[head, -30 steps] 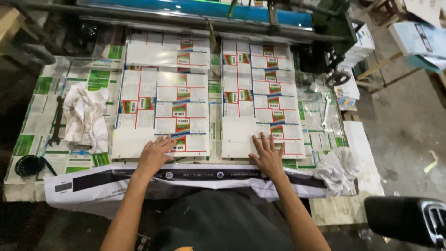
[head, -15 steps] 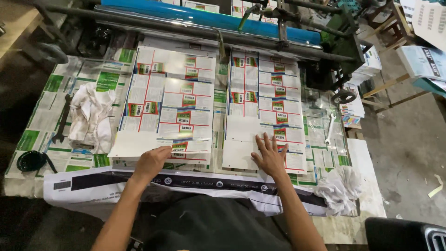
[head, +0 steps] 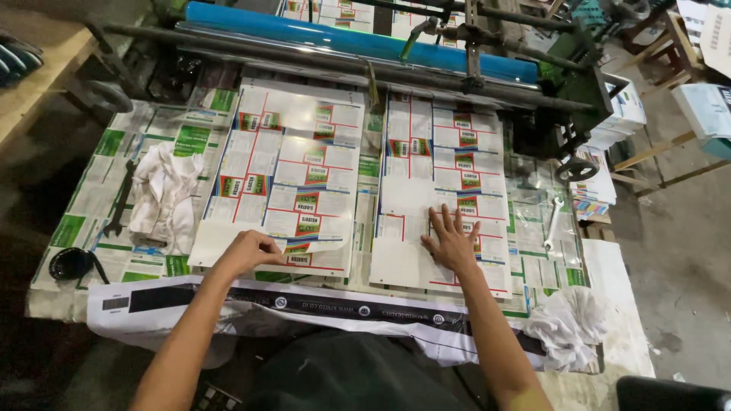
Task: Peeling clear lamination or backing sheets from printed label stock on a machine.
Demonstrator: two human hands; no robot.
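Overhead, a worktable (head: 91, 190) papered with green-and-white printed sheets fills the frame, in a dim workshop with a concrete floor at right. Across the top runs a machine with a blue roller (head: 358, 38). Two stacks of printed sheets lie side by side at centre. A white rag (head: 164, 194) and a dark tool lie at left, a wrench (head: 553, 223) at right, another rag (head: 567, 327) at lower right (crumpled). The left hand (head: 247, 251) pinches the near edge of the left stack (head: 293, 179), lifting a sheet's corner. The right hand (head: 451, 242) lies open and flat, fingers spread, on the right stack (head: 442, 183). Half a second ago the left hand lay flatter on its stack; now its fingers are curled around the edge.
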